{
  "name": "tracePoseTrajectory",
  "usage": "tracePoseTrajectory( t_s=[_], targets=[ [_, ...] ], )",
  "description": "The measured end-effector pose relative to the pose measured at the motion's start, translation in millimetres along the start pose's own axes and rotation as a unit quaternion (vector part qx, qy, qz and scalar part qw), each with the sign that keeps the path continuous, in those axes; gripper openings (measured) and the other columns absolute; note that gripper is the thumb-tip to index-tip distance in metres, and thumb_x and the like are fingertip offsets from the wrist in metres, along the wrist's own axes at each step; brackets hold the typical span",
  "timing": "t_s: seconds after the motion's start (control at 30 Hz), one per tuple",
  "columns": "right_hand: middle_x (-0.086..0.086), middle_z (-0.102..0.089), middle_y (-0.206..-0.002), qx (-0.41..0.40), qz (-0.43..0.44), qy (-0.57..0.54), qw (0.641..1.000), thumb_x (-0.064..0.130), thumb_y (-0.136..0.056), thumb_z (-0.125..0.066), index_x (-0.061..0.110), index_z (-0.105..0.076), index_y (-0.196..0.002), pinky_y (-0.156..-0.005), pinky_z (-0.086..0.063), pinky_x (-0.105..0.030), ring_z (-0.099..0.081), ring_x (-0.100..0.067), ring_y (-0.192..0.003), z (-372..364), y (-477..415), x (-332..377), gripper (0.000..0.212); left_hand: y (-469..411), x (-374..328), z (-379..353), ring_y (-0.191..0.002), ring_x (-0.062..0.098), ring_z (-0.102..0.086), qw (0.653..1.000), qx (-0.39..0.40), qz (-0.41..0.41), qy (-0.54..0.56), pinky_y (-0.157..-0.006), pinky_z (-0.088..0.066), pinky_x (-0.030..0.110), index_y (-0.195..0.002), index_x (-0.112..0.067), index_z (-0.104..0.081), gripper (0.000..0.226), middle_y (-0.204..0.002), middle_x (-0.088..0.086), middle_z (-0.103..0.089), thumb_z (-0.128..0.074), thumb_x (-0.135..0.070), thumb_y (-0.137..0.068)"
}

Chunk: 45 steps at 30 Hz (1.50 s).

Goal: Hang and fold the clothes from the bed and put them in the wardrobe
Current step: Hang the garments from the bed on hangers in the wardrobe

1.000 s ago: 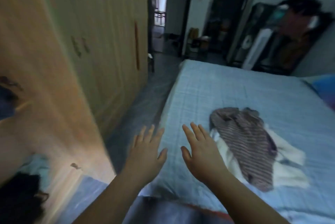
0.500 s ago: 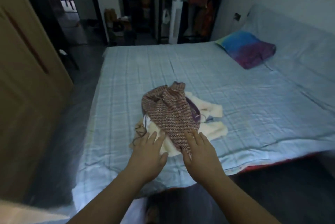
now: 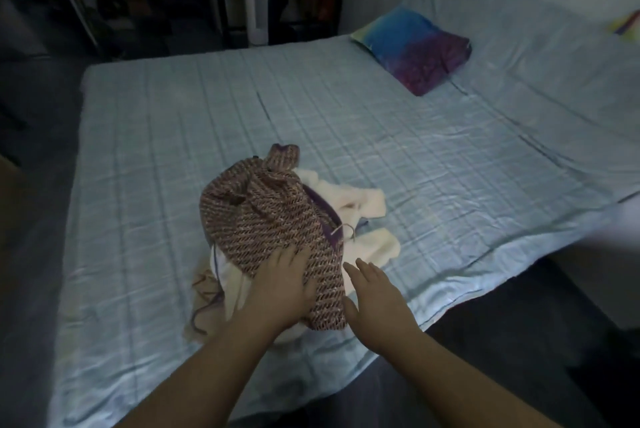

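Both hands have reached the pile now: left hand (image 3: 282, 284) flat on the striped knit top (image 3: 263, 216), right hand (image 3: 375, 292) spread wide just beside it, holding nothing. Top sits on cream clothes (image 3: 363, 202) near the bed (image 3: 415, 136) edge. I'd pinch the shoulders and lift it clear first.

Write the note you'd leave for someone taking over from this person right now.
Left hand: open, fingers flat on the brown-and-pink striped knit garment.
Right hand: open, empty, beside that garment's near end.
Clothes: the striped knit lies crumpled atop a cream fleecy garment, near the front edge of the pale-blue checked bed.
Done: nothing in this pile folded or hung.
Left: fold or hang each piece, carry to the wardrobe, out of view.
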State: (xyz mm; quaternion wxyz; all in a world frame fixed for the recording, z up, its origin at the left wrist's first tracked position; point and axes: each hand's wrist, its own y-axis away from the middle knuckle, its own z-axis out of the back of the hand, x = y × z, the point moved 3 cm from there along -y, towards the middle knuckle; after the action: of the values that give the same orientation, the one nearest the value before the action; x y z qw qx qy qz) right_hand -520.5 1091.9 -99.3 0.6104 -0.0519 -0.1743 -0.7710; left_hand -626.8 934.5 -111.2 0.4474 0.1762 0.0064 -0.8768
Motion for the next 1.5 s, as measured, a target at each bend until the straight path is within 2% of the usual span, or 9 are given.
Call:
tracePoseTrajectory(
  t_s=[0.17,0.4,0.53,0.77,0.93,1.17,1.23,1.37,1.5],
  targets=[
    [-0.005,-0.034,-0.153,0.066,-0.067,-0.040,0.995,0.034,-0.095,-0.048,0.021,-0.030,-0.150,-0.109,-0.036,-0.042,-0.030,-0.023,-0.140,-24,-55,-24,0.059,-66,16,-17,-0.142,0.031,-0.030,0.998,0.055,-0.006,0.004,-0.117,-0.026,0.043,-0.153,-0.018,-0.029,0.065,-0.157,0.012,-0.032,-0.043,-0.043,-0.095],
    [-0.012,-0.044,-0.149,0.124,-0.147,-0.184,0.964,0.031,-0.099,-0.048,0.011,-0.034,-0.149,-0.106,-0.031,-0.030,-0.041,-0.030,-0.136,-58,-105,-51,0.056,-104,32,-52,-0.140,0.031,-0.032,0.989,0.141,0.025,0.033,-0.115,-0.030,0.045,-0.152,-0.019,-0.028,0.064,-0.157,0.013,-0.033,-0.045,-0.041,-0.094],
    [-0.015,-0.045,-0.147,0.145,-0.201,-0.212,0.945,0.034,-0.098,-0.049,0.011,-0.031,-0.150,-0.103,-0.037,-0.034,-0.046,-0.031,-0.132,-77,-138,-68,0.060,-125,38,-63,-0.140,0.031,-0.032,0.983,0.172,0.046,0.051,-0.115,-0.029,0.046,-0.150,-0.017,-0.032,0.062,-0.155,0.013,-0.035,-0.046,-0.038,-0.093],
    [-0.012,-0.061,-0.126,0.175,-0.252,-0.291,0.906,0.034,-0.095,-0.051,0.015,-0.044,-0.136,-0.081,-0.038,-0.028,-0.059,-0.027,-0.106,-119,-197,-89,0.045,-165,44,-78,-0.132,0.030,-0.039,0.981,0.182,0.054,0.041,-0.110,-0.035,0.043,-0.147,-0.015,-0.035,0.058,-0.147,0.011,-0.043,-0.048,-0.034,-0.093],
    [-0.011,-0.068,-0.101,0.267,-0.328,-0.318,0.849,0.036,-0.093,-0.053,0.008,-0.059,-0.120,-0.073,-0.049,-0.030,-0.063,-0.025,-0.085,-151,-227,-105,0.040,-188,56,-87,-0.135,0.030,-0.036,0.971,0.225,0.064,0.043,-0.111,-0.034,0.044,-0.148,-0.016,-0.034,0.059,-0.150,0.010,-0.040,-0.048,-0.033,-0.093],
    [-0.013,-0.059,-0.131,0.298,-0.330,-0.396,0.804,0.027,-0.089,-0.060,0.015,-0.043,-0.143,-0.104,-0.045,-0.042,-0.056,-0.031,-0.117,-158,-242,-99,0.058,-205,82,-83,-0.132,0.029,-0.037,0.964,0.245,0.087,0.052,-0.109,-0.037,0.045,-0.146,-0.016,-0.036,0.057,-0.145,0.010,-0.044,-0.048,-0.031,-0.093],
    [-0.012,-0.060,-0.130,0.283,-0.314,-0.410,0.808,0.028,-0.092,-0.057,0.017,-0.047,-0.141,-0.102,-0.043,-0.037,-0.056,-0.028,-0.114,-153,-240,-98,0.051,-208,85,-78,-0.133,0.030,-0.036,0.964,0.244,0.087,0.057,-0.109,-0.037,0.047,-0.146,-0.016,-0.036,0.056,-0.146,0.010,-0.044,-0.048,-0.030,-0.093],
    [-0.012,-0.062,-0.127,0.179,-0.271,-0.367,0.872,0.029,-0.100,-0.047,0.018,-0.048,-0.140,-0.089,-0.037,-0.028,-0.057,-0.028,-0.112,-135,-239,-89,0.042,-212,82,-60,-0.134,0.030,-0.038,0.973,0.202,0.070,0.081,-0.111,-0.036,0.046,-0.147,-0.015,-0.035,0.058,-0.146,0.010,-0.045,-0.048,-0.030,-0.093],
    [-0.007,-0.066,-0.113,0.061,-0.247,-0.355,0.899,0.033,-0.098,-0.048,0.022,-0.055,-0.123,-0.085,-0.040,-0.032,-0.060,-0.028,-0.107,-102,-235,-72,0.029,-205,74,-29,-0.130,0.030,-0.042,0.988,0.114,0.021,0.100,-0.112,-0.032,0.039,-0.145,-0.010,-0.040,0.058,-0.141,0.013,-0.050,-0.053,-0.023,-0.090]
  ],
)
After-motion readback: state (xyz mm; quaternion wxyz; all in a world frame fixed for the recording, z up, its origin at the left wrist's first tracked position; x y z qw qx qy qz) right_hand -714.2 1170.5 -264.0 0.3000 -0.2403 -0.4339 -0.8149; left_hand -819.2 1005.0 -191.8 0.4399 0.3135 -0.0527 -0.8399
